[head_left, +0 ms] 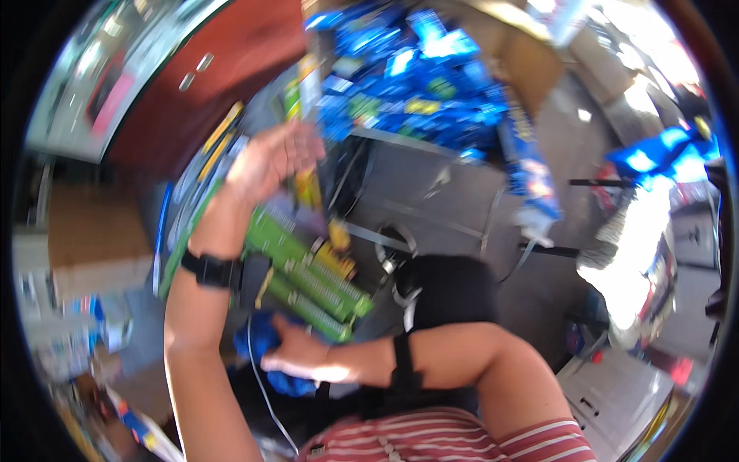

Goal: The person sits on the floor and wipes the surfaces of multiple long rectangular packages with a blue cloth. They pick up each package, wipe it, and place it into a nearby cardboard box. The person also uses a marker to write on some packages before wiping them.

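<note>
My left hand (280,156) reaches up at the left centre, palm partly turned up with the fingers bent; no object shows in it, and motion blurs it. Several long green boxes (312,283) lie stacked just below it, with smaller yellow-and-black packs (335,258) beside them. Near my body, my right hand (294,352) is closed on a crumpled blue bundle (260,338), perhaps plastic or cloth. A thin white cable (260,381) hangs in front of this bundle.
A large heap of shiny blue packets (404,81) lies on the grey tiled floor (427,190) ahead. A red cabinet (231,63) stands at the upper left. To the right are a long blue packet (522,150) and a silvery bag (629,260). A cardboard box (98,225) is at the left.
</note>
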Demonstrator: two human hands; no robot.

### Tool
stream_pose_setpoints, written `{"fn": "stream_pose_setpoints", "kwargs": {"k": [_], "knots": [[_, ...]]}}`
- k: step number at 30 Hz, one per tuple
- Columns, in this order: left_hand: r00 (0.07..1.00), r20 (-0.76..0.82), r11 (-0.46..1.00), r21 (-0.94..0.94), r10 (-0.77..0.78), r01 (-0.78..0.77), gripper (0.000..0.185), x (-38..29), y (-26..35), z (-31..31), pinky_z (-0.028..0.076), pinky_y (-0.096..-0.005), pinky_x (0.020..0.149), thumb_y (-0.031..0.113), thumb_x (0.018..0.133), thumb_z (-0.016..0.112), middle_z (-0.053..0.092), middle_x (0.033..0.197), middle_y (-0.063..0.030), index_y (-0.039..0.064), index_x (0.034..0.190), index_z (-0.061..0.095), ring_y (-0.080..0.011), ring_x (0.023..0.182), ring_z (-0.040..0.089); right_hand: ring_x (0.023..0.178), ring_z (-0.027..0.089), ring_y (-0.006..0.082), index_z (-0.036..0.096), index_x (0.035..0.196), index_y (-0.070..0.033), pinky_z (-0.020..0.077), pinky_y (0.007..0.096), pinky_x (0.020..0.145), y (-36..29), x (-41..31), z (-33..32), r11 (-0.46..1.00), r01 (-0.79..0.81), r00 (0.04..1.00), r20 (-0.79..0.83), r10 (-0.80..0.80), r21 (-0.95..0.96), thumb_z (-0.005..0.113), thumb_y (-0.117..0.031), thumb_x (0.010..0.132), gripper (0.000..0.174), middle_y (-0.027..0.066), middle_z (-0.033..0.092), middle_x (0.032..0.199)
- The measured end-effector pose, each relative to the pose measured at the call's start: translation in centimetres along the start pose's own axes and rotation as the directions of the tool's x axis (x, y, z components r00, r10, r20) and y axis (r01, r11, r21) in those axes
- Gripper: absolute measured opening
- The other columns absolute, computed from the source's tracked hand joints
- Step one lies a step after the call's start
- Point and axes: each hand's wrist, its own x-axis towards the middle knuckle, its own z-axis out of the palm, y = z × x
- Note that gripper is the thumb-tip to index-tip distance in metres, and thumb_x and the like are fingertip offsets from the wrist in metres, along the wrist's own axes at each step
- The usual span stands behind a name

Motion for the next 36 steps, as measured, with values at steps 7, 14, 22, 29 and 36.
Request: {"fn": "stream_pose_setpoints", "kwargs": {"k": [7, 14, 22, 29, 36], "knots": [[0.553, -0.833, 0.999, -0.009, 0.014, -0.039, 0.030, -15.2, -15.6, -19.8, 0.053, -0.0341, 0.065, 0.033, 0.089, 0.056, 0.062, 0.079, -0.0078, 0.004, 0.084, 0.060, -0.0193, 0.073, 0.063, 0.089, 0.059, 0.0190, 0.045, 0.124, 0.002, 0.0489, 0.0335, 0.079, -2.9, -1.0, -0.5, 0.885, 0.111, 0.991, -0.120, -0.063, 0.452, 0.074, -0.016, 0.073, 0.062, 0.0102, 0.060, 0.101], [0.481, -0.843, 0.736, 0.165, -0.240, 0.657, 0.036, -23.6, -41.8, -21.7, 0.053, -0.0419, 0.068, 0.033, 0.081, 0.061, 0.064, 0.078, -0.0170, -0.002, 0.092, 0.063, -0.0296, 0.074, 0.064, 0.068, 0.064, 0.0236, 0.057, 0.105, 0.001, 0.0547, 0.0366, 0.063, -8.9, -0.8, -4.0, 0.769, 0.150, 0.963, -0.269, 0.029, 0.621, 0.065, -0.014, 0.083, 0.028, 0.0116, 0.063, 0.086], [0.362, -0.863, 0.649, 0.053, -0.353, 0.759, 0.080, -16.8, -44.3, -16.1, 0.045, -0.0476, 0.093, 0.036, 0.077, 0.071, 0.043, 0.130, -0.0314, -0.005, 0.134, 0.035, -0.0424, 0.115, 0.050, 0.068, 0.059, 0.0233, 0.049, 0.119, 0.005, 0.0498, 0.0319, 0.059, -8.8, 1.8, -3.3, 0.887, 0.206, 0.917, -0.397, -0.028, 0.413, 0.050, -0.033, 0.088, 0.049, 0.0175, 0.061, 0.098], [0.150, -0.875, 0.737, -0.282, -0.460, 0.614, 0.077, -14.6, -44.1, -18.7, 0.047, -0.0465, 0.091, 0.030, 0.076, 0.072, 0.039, 0.132, -0.0323, -0.007, 0.133, 0.036, -0.0412, 0.116, 0.050, 0.069, 0.056, 0.0224, 0.047, 0.118, 0.007, 0.0460, 0.0311, 0.055, -8.4, 3.5, -2.2, 0.916, 0.102, 0.938, -0.345, 0.042, 0.389, 0.055, -0.036, 0.087, 0.054, 0.0165, 0.055, 0.100], [0.231, -0.971, 0.534, 0.227, 0.060, 0.814, 0.040, -18.4, -42.4, -30.3, 0.050, -0.0444, 0.085, 0.019, 0.078, 0.062, 0.050, 0.117, -0.0201, 0.003, 0.114, 0.053, -0.0354, 0.105, 0.055, 0.065, 0.061, 0.0250, 0.052, 0.110, 0.009, 0.0496, 0.0325, 0.054, -7.4, 6.4, -0.7, 0.913, 0.052, 0.880, -0.450, 0.150, 0.405, 0.060, -0.036, 0.077, 0.057, 0.0182, 0.062, 0.092]]}}
